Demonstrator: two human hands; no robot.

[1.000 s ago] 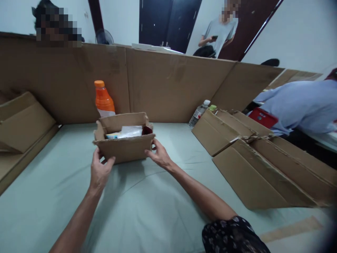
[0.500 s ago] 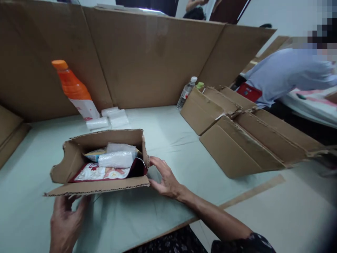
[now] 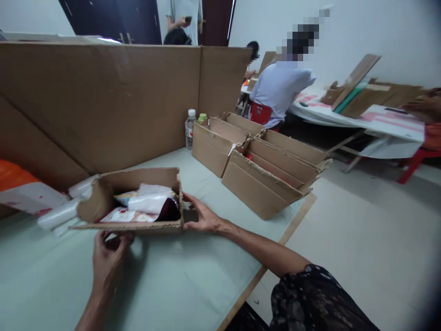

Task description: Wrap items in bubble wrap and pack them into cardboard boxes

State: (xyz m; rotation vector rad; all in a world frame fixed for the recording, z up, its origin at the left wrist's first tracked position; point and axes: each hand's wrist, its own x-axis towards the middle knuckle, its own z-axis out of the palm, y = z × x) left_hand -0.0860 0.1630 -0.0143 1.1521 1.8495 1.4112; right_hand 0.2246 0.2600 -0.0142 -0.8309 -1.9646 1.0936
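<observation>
An open cardboard box [image 3: 151, 226] with ragged top edges is between my hands, low over the table or on it; I cannot tell which. My left hand [image 3: 109, 248] grips it from the near side, its fingertips hidden beneath the front edge. At the right end, my right hand [image 3: 203, 216] presses with fingers and thumb against the wall. Inside lie a clear plastic roll [image 3: 146, 203], a white-and-red printed packet [image 3: 129, 215] and a partly covered blue-and-yellow packet [image 3: 124, 198]. More plastic rolls [image 3: 60, 214] lie just left of the box, by an orange bottle with a white label [image 3: 20, 188].
A divided cardboard organiser [image 3: 257, 193] stands at the table's right, with a water bottle [image 3: 189, 131] and a green-capped bottle [image 3: 202, 118] behind its left end. A tall cardboard screen [image 3: 138, 101] borders the back. Beyond, a person in a light shirt [image 3: 275, 87] sits by another table.
The view has swung right. The box, still between both hands, has shifted right, away from the orange bottle and closer to the organiser.
</observation>
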